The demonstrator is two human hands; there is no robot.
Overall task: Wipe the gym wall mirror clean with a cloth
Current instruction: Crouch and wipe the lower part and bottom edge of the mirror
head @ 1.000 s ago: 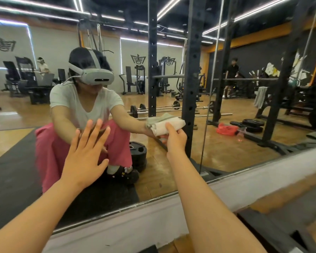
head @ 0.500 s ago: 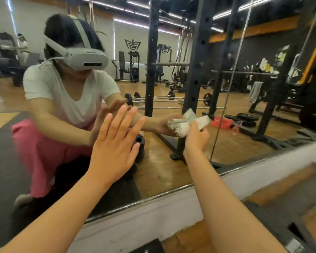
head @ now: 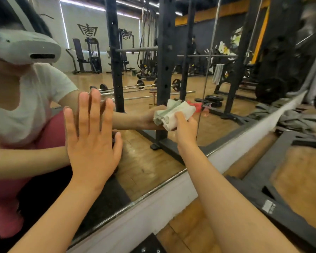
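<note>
Right hand [head: 185,128]: mine, fingers curled round the cloth [head: 173,114], thumb on its near side, arm stretched out forward.
Cloth: white with pale green, bunched into a wad, pressed against the mirror [head: 217,110] low down and meeting its own reflection.
Left hand [head: 93,143]: released, nothing held, fingers straight and spread, palm flat to the glass, fingertips meeting their reflection. It sits left of the cloth and well apart from it.
Mirror: wall-mounted, with a thin metal edge [head: 153,193] along the bottom. A vertical seam in the glass runs just right of the cloth.
Below the mirror: white wall strip [head: 162,207], then wooden floor [head: 190,230].
Floor, right side: black metal frame [head: 263,179] lying near the wall.
Reflection, left: me crouched, white headset [head: 26,48], white top, pink trousers.
Reflection, centre: black rack upright [head: 165,70] behind the cloth, barbells [head: 144,86] on the floor beyond it.
Reflection, right: a red item [head: 192,105] on the floor beside the cloth, too blurred to identify.
</note>
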